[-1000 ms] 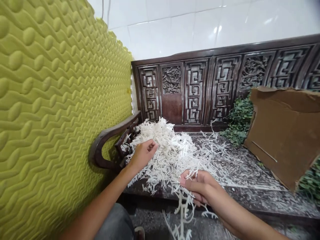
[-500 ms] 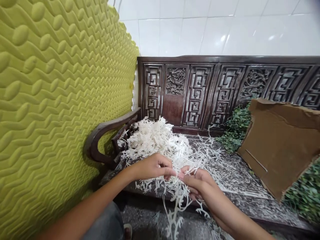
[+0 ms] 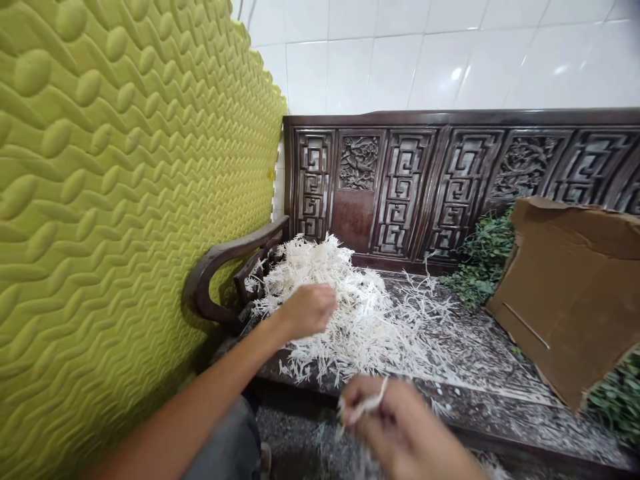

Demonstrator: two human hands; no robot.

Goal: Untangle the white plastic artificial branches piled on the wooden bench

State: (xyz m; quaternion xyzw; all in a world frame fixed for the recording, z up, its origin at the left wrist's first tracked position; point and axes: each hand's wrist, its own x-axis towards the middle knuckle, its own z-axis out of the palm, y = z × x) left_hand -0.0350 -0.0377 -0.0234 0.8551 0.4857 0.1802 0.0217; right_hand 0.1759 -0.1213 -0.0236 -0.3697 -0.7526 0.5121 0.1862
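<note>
White plastic plant sprigs (image 3: 320, 260) lie in a loose heap on the left end of a dark wooden bench. My left hand (image 3: 310, 310) is over the front of this heap, its fingers curled closed; whatever they may hold is hidden. Lower down, in front of the bench edge, my right hand (image 3: 390, 417) is smeared by motion. Its fingers are closed on a white sprig (image 3: 371, 403), whose pale stem shows across them. The lower part of that sprig is blurred and mostly hidden.
The wooden bench (image 3: 345, 220) has a carved back and a curved armrest (image 3: 203, 283). A yellow foam mat (image 3: 150, 200) stands at the left. On the right, torn cardboard (image 3: 570, 293) leans over green artificial foliage (image 3: 483, 257). Small white scraps litter the seat.
My hands have moved apart: the left up and back toward the heap, the right down toward me with its sprig. The view has shifted slightly.
</note>
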